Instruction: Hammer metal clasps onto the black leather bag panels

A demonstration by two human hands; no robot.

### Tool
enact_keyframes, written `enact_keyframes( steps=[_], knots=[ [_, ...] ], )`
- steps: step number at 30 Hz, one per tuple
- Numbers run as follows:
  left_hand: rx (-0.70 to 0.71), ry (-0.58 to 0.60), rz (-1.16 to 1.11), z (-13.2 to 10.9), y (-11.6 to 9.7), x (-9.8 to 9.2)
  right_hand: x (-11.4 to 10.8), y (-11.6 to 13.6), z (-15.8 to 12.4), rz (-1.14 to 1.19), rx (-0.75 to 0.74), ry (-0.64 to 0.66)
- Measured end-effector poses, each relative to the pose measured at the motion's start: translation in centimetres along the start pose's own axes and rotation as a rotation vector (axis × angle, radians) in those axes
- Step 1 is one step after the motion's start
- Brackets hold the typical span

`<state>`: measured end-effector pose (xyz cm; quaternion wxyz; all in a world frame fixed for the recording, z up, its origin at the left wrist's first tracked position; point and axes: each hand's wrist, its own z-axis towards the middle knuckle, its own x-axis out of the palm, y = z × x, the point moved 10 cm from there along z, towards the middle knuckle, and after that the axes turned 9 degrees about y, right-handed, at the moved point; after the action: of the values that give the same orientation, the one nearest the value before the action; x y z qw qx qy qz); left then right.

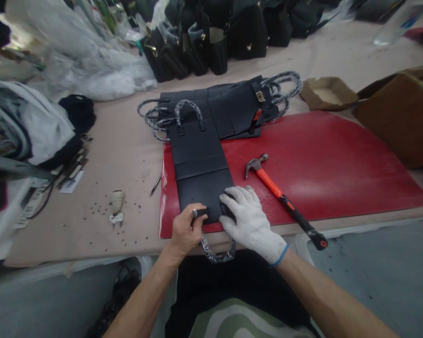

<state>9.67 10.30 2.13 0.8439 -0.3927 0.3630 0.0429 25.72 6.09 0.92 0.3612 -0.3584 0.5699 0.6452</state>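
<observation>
Bare and pinched closed, my left hand (188, 230) grips a short dark metal punch (199, 213), its shiny end pointing left, over the lower part of a black leather bag panel (200, 145). My right hand (248, 218) wears a white knit glove with a blue cuff. Its fingers and thumb curve around the panel's lower right edge; a dark part shows between them, not clear in detail. Plastic-wrapped handles stick out at both ends of the panel, the near handle (218, 256) hanging past the table edge. Right of the panel, a claw hammer (280, 192) lies on the red sheet.
Beneath the work is a red sheet (338, 164). More black bag panels (232, 105) lie stacked behind, with an orange-and-black cutter (255, 119) on top. A thread spool (117, 202), a pen-like tool (155, 185), cardboard boxes (327, 94) and finished black bags (248, 30) surround it.
</observation>
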Motion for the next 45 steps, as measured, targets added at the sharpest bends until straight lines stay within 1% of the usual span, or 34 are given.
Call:
enact_keyframes(
  steps=[2,6,7,8,10,11,12,13,15,16,17,18,21,24,27,36,38,42,45],
  knots=[
    [-0.012,-0.014,0.018,-0.1,0.1,0.0,0.0,-0.2,0.0,0.004,0.011,0.012],
    [-0.126,-0.028,-0.034,-0.1,1.1,-0.3,0.2,-0.3,0.1,-0.005,0.028,0.037],
    [-0.126,-0.033,-0.041,-0.1,1.1,-0.4,0.2,-0.3,0.2,-0.007,0.031,0.044],
    [-0.092,-0.029,-0.037,-0.1,0.8,-0.4,0.3,-0.3,0.2,-0.007,0.034,0.049],
    [0.044,0.011,-0.009,-0.3,-0.5,-0.1,0.3,-0.4,0.3,-0.005,0.038,0.057],
    [0.089,0.029,0.006,-0.5,-0.9,0.1,0.4,-0.4,0.3,-0.005,0.039,0.061],
    [0.080,0.033,0.011,-0.7,-0.8,0.1,0.4,-0.4,0.3,-0.006,0.041,0.063],
    [0.016,0.008,-0.007,-0.8,-0.1,-0.1,0.4,-0.4,0.3,-0.008,0.042,0.064],
    [-0.184,-0.091,-0.099,-1.3,2.1,-0.8,0.4,-0.4,0.3,-0.013,0.040,0.068],
    [-0.259,-0.122,-0.147,-1.5,2.8,-1.0,0.4,-0.4,0.2,-0.014,0.038,0.069],
    [-0.286,-0.126,-0.182,-1.4,3.1,-0.9,0.5,-0.4,0.2,-0.014,0.035,0.070],
    [-0.272,-0.108,-0.197,-1.2,2.8,-0.7,0.5,-0.4,0.2,-0.014,0.034,0.068],
    [-0.162,-0.035,-0.145,-0.2,1.2,-0.1,0.5,-0.5,0.1,-0.017,0.034,0.063],
    [-0.097,-0.046,-0.136,0.3,0.4,-0.1,0.5,-0.4,0.2,-0.015,0.032,0.065],
    [-0.074,-0.052,-0.142,0.4,0.3,-0.1,0.5,-0.4,0.2,-0.012,0.030,0.059],
    [-0.088,-0.027,-0.096,0.4,0.5,0.1,0.4,-0.4,0.2,0.001,0.030,0.053],
    [-0.071,-0.017,-0.091,0.5,0.4,0.2,0.4,-0.4,0.3,0.001,0.030,0.051],
    [0.008,-0.007,-0.090,0.7,-0.2,0.4,0.4,-0.5,0.2,0.003,0.023,0.042],
    [0.001,0.012,-0.072,0.9,-0.1,0.7,0.2,-0.5,0.1,0.006,0.019,0.033]
  ],
)
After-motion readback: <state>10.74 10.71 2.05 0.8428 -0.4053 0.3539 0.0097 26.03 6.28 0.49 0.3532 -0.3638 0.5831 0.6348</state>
